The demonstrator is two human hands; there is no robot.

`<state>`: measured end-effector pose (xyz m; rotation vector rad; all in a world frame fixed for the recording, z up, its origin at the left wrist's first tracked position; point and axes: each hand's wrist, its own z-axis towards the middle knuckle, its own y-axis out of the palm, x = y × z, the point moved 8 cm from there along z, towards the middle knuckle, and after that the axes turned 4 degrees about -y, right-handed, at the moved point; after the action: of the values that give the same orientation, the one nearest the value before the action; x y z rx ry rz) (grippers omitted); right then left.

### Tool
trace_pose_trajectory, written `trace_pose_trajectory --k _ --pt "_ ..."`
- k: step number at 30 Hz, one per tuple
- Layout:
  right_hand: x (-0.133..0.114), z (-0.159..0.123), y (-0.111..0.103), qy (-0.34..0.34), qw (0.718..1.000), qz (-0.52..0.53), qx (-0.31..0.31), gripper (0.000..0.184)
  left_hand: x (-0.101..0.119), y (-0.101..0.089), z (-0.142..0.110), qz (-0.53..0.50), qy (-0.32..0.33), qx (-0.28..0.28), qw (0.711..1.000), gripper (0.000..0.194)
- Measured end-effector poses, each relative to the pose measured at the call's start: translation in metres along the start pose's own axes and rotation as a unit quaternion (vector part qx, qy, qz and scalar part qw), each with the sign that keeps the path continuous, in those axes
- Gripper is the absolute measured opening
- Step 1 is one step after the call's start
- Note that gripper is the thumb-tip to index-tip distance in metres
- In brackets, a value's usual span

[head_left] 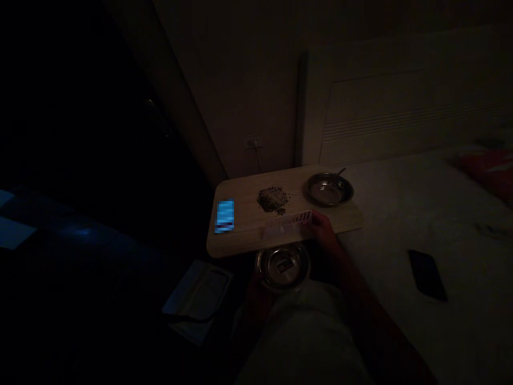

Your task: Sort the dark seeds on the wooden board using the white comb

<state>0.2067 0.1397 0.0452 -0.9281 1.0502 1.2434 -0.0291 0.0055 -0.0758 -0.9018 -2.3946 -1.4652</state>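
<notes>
On our side of the pile (273, 199), our right grip (324, 229) pinches the slotted tray (285, 224) and our left grip (259, 295) holds the bowl (300, 262), so let's keep both steady

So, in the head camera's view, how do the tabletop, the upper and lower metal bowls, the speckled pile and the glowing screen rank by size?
1. Tabletop
2. Lower bowl, though it may just be nearer the camera
3. Upper bowl
Speckled pile and glowing screen: too alike to rank.
</notes>
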Motion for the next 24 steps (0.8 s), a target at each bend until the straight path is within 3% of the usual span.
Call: trace_pose_trajectory --k 3,5,8,15,24 --pt "-0.003 0.001 -0.018 -0.029 0.994 -0.03 0.102 0.033 0.0 0.001 0.004 -0.018 0.0 0.014 1.0 0.025" --pt "-0.004 0.0 -0.022 -0.039 0.989 -0.056 0.128 0.033 -0.003 0.003 0.005 -0.024 -0.022 0.017 0.999 0.026" --pt "-0.006 -0.002 -0.021 -0.046 0.985 -0.1 0.131 0.033 -0.006 0.002 0.006 -0.026 -0.045 0.026 0.998 0.022" --pt "-0.01 -0.006 -0.029 -0.076 0.973 -0.13 0.174 0.031 -0.004 0.007 0.004 -0.045 -0.029 0.012 0.998 0.027" --pt "-0.01 -0.005 -0.024 -0.075 0.975 -0.142 0.154 0.031 -0.006 0.003 0.008 -0.039 -0.029 0.011 0.999 0.028"
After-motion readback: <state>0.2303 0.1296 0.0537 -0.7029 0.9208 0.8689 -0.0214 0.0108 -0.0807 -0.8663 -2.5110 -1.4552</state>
